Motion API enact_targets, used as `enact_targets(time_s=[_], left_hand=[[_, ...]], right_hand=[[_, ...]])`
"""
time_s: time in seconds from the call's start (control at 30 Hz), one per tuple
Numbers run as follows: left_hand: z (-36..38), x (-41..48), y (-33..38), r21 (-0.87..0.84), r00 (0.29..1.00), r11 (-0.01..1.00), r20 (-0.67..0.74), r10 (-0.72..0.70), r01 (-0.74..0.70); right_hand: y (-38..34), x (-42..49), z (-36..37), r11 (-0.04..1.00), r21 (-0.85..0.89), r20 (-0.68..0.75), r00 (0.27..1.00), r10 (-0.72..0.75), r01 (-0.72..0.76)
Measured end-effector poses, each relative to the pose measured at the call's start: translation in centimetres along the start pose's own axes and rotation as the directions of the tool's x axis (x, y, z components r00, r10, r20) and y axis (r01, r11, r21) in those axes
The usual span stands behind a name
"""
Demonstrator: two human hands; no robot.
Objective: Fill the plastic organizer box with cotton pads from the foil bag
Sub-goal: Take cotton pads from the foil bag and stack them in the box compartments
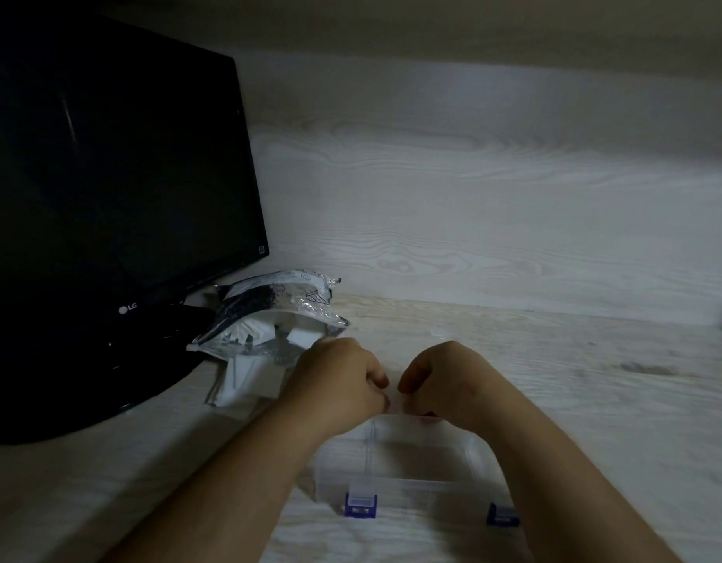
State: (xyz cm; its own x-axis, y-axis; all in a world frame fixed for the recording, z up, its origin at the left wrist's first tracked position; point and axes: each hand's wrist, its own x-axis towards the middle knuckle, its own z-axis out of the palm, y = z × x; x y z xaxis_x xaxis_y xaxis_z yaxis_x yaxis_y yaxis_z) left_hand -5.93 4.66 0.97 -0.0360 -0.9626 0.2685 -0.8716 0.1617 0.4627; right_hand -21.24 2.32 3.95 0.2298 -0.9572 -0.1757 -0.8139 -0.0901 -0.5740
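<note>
The clear plastic organizer box [396, 487], with two blue latches on its near side, lies on the desk at the bottom centre. My left hand [337, 381] and my right hand [444, 381] sit side by side over its far edge. Their fingers are curled and pinch the edge of the clear lid [416, 430], which looks raised. The foil bag [276, 314] lies open to the left of my left hand and leans on the monitor's foot. White cotton pads [249, 377] spill from its mouth onto the desk.
A black LG monitor [107, 176] fills the left side, and its base reaches to the bag. A pale wood-grain wall [493, 205] stands behind the light wooden desk [595, 392]. The scene is dim.
</note>
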Motion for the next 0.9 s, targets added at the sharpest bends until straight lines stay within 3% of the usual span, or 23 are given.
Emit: enact_targets(time_s=[0.13, 0.43, 0.6, 0.73, 0.9], left_hand=[[0.0, 0.0, -0.1, -0.062, 0.998, 0.998, 0.057, -0.019, 0.023], [0.3, 0.1, -0.5, -0.016, 0.999, 1.0, 0.034, 0.027, -0.026], [-1.1, 0.3, -1.3, -0.149, 0.99, 0.985, -0.095, -0.104, 0.089], [-2.4, 0.6, -2.8, 0.057, 0.945, 0.965, -0.225, -0.239, 0.257], [-3.5, 0.6, -4.9, 0.381, 0.917, 0.835, -0.194, -0.348, 0.397]], right_hand=[[-0.1, 0.3, 0.3, 1.0, -0.011, 0.015, 1.0, 0.005, -0.005], [0.1, 0.7, 0.8, 0.994, -0.103, -0.005, 0.999, -0.037, 0.036], [0.6, 0.4, 0.5, 0.992, -0.054, -0.122, 0.985, -0.118, 0.112], [0.6, 0.3, 0.4, 0.989, -0.03, -0.15, 0.977, -0.15, 0.148], [0.6, 0.2, 0.4, 0.985, -0.038, -0.158, 0.972, -0.173, 0.169]])
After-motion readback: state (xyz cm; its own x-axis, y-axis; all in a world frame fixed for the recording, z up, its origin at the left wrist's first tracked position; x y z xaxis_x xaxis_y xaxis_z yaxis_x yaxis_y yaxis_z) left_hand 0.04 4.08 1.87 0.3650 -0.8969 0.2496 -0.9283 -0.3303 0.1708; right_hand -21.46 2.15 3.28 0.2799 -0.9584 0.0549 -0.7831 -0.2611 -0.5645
